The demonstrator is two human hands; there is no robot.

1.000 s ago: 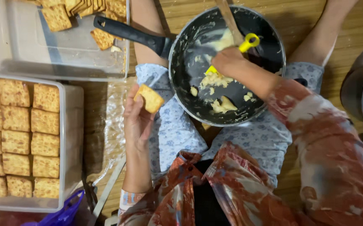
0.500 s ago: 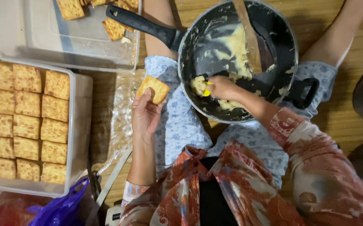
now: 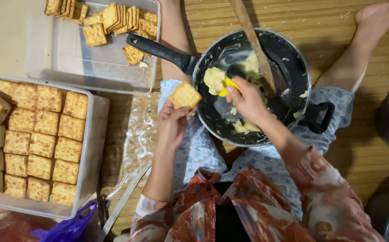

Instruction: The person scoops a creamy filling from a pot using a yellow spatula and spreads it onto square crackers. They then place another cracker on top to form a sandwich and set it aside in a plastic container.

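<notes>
Clear plastic walls frame the tub [image 3: 91, 130] at nine o'clock, packed with rows of square golden filled crackers [image 3: 37, 143], and a second clear tray [image 3: 114, 67] at eleven o'clock holds loose plain crackers [image 3: 114, 20], some stacked on edge.

Just left of centre, the left hand [image 3: 172, 127] pinches one square cracker [image 3: 184, 95] between thumb and fingertips. A second ago it sat lower and flatter over the lap; now it is lifted and tipped toward the pan's near rim, almost touching it.

Right of that, the right hand [image 3: 248, 101] is closed around a small yellow-handled spreader [image 3: 226, 85] carrying a lump of pale yellow filling [image 3: 214, 78]. Half a second ago this hand was digging into the paste near the pan's six o'clock edge; it has since swung to about ten o'clock inside the black frying pan [image 3: 293, 58], bringing the loaded tip close to the cracker. By my reading, scooping is over and spreading is at hand.

Smears of filling cling to the pan floor, and a wooden spatula [image 3: 252, 40] leans in from twelve o'clock. The pan rests on the person's lap, its handle pointing to ten o'clock.
</notes>
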